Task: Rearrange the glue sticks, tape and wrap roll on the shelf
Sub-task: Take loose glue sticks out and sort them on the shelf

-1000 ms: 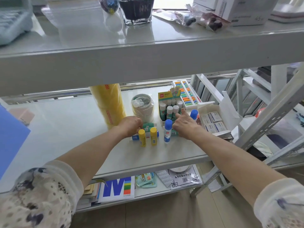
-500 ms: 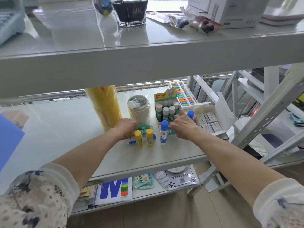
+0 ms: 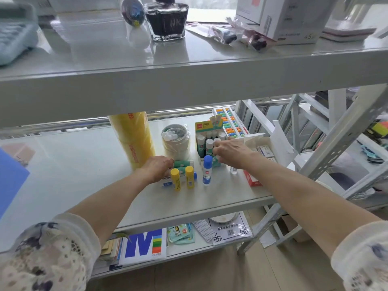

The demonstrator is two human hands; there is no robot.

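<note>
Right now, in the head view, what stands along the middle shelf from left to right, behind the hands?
Yellow wrap roll → stack of tape rolls → green box of glue sticks → bead abacus → open white carton.

So the right hand (image 3: 230,151) is drifting back and up a bit, away from the standing blue-capped glue stick (image 3: 207,170) and now sitting right against the green display box of glue sticks (image 3: 206,141), fingers curled at its front row. The second blue cap that was poking up by that hand a second ago isn't showing anymore (probably hidden behind the hand, can't tell). A red box (image 3: 253,179) is now peeking out under the right forearm. The left hand (image 3: 157,168) is barely shifting, just closing in on the lying green sticks (image 3: 182,164).
</note>
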